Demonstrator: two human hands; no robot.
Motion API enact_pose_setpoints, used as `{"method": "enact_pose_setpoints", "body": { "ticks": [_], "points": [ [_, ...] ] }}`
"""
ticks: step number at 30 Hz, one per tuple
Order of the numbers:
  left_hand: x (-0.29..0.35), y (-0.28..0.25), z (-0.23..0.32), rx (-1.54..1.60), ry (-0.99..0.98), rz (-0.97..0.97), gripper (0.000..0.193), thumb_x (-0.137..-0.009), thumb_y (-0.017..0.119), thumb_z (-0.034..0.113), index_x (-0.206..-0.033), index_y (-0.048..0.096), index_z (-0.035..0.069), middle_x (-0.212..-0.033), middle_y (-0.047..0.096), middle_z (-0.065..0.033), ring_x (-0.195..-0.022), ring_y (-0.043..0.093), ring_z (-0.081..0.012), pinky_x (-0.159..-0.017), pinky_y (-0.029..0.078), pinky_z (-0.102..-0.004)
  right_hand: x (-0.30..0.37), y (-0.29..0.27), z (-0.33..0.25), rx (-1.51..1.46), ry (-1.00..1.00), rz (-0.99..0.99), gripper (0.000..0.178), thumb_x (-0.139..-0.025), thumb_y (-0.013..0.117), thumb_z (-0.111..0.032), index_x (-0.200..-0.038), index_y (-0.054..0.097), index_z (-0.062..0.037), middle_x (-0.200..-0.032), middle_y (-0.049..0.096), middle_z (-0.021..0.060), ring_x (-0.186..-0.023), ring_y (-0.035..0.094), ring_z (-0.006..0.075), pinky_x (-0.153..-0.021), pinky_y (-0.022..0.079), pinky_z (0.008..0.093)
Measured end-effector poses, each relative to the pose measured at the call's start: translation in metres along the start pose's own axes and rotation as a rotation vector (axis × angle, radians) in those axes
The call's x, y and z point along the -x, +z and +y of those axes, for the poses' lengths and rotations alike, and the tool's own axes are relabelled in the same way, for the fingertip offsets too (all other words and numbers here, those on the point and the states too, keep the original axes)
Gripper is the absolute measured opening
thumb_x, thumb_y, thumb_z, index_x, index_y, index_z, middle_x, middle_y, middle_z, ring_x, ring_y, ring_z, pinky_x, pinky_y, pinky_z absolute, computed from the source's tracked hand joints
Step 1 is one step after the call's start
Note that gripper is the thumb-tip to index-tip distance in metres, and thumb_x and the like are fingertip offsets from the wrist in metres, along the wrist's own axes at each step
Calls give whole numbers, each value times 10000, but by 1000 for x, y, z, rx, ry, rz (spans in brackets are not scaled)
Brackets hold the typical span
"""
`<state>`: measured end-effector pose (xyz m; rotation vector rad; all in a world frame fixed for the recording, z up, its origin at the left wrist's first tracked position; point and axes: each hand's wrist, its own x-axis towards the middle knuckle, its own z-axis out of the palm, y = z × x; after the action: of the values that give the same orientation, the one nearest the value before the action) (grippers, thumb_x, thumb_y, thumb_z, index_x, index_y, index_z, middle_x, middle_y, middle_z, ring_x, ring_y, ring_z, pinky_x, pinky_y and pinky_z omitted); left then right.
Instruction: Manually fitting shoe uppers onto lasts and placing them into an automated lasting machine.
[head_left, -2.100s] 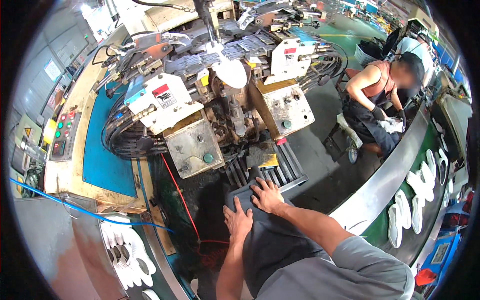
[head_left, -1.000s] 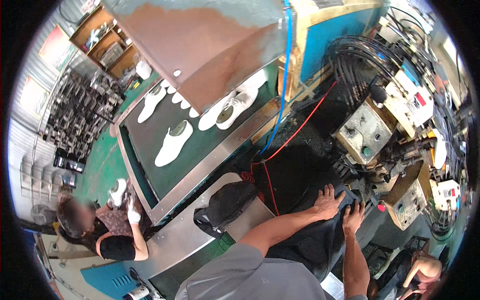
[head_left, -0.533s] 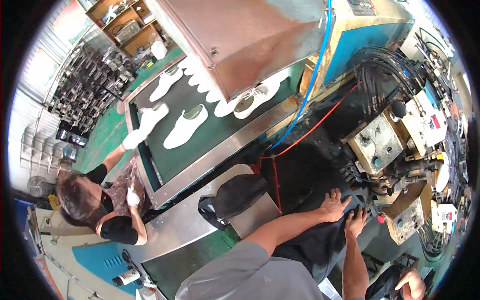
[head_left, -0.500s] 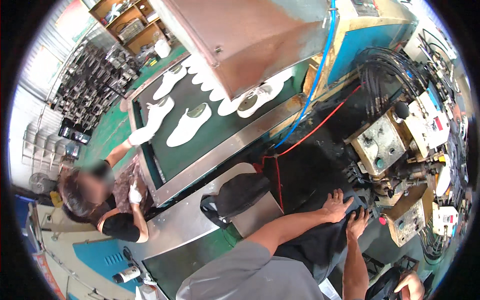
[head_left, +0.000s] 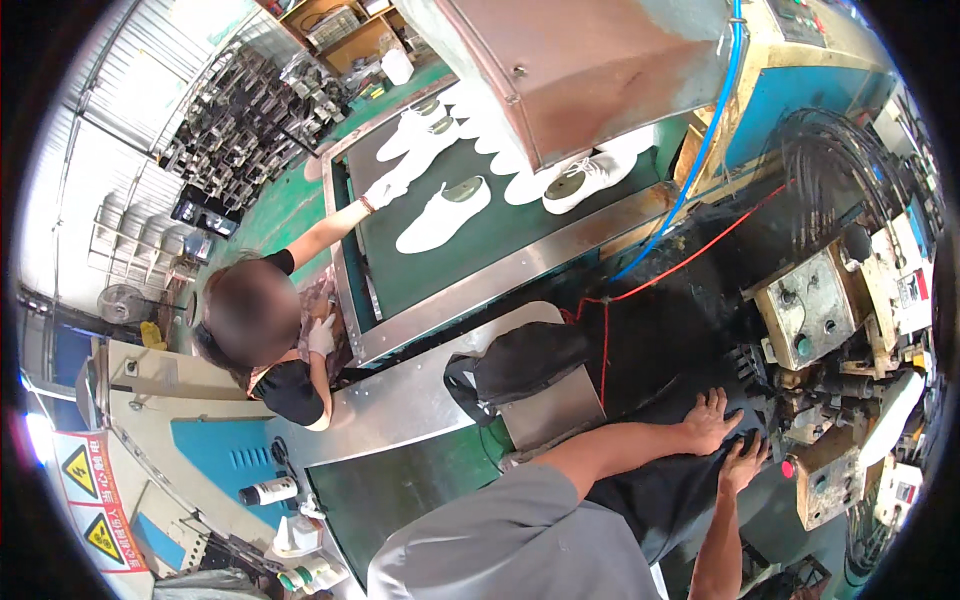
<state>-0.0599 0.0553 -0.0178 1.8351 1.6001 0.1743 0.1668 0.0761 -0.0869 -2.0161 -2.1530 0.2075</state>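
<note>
My left hand [head_left: 708, 422] lies with spread fingers on black cloth [head_left: 650, 490] over my lap. Just beside it, my right hand [head_left: 742, 463] rests on the same cloth, its fingers apart. Neither hand holds anything that I can see. To the right of my hands is a worn control box [head_left: 830, 480] with a red button. A black bag [head_left: 530, 362] lies on the metal ledge left of my left forearm.
A co-worker's white-gloved hand [head_left: 386, 188] reaches to a white shoe [head_left: 425, 155] on a green conveyor [head_left: 400, 285]. Another white shoe [head_left: 443, 213] sits nearer. A rusty metal hood [head_left: 590, 70] covers part of the belt. Red [head_left: 700, 250] and blue hoses [head_left: 690, 180] run ahead.
My view has turned, shifting the scene to the right. The co-worker's gloved hand and the shoe at it have moved farther over the conveyor, close to another shoe. My hands stay on the cloth.
</note>
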Motion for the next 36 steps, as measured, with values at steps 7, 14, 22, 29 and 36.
{"method": "enact_pose_setpoints", "body": {
  "ticks": [7,14,22,29,36],
  "points": [
    [-1,6,-3,46,1,-7,877,-985,722,346,-1753,335,175,-1706,223,-470,-1575,300,-624,-1201,350,-747,5,1,3,-7,-18,-6,630,-1106,577,-494,-1619,554,-128,-1725,421,233,-1561,434,456,-1270,351,603],
    [-51,-7,-31,568,-66,113,514,-961,762,295,-1412,657,73,-1412,654,-350,-1316,641,-516,-1071,536,-581,-4,-3,-10,-72,-37,44,598,-1109,572,-441,-1602,569,-102,-1741,409,218,-1558,437,457,-1239,387,579],
    [-115,-123,-12,154,318,602,250,-1024,653,199,-1128,817,42,-1136,828,-136,-1055,784,-311,-943,608,-443,4,-20,-30,-114,45,37,481,-948,729,-304,-1383,720,-98,-1517,637,195,-1408,579,402,-1205,451,568],
    [-181,-192,96,955,228,198,512,-1143,624,379,-1340,716,-84,-1254,781,-190,-1192,742,-266,-1072,548,-366,10,-57,-36,-252,338,-7,563,-1008,678,-410,-1529,643,-200,-1703,439,146,-1512,425,454,-1260,370,582],
    [-274,-160,256,1394,196,-534,799,-1112,628,547,-1659,423,3,-1645,542,-239,-1472,571,-341,-1243,440,-527,18,-56,-29,-369,325,-33,569,-1034,652,-432,-1544,636,-179,-1752,373,128,-1577,356,448,-1287,330,589]
  ]
}}
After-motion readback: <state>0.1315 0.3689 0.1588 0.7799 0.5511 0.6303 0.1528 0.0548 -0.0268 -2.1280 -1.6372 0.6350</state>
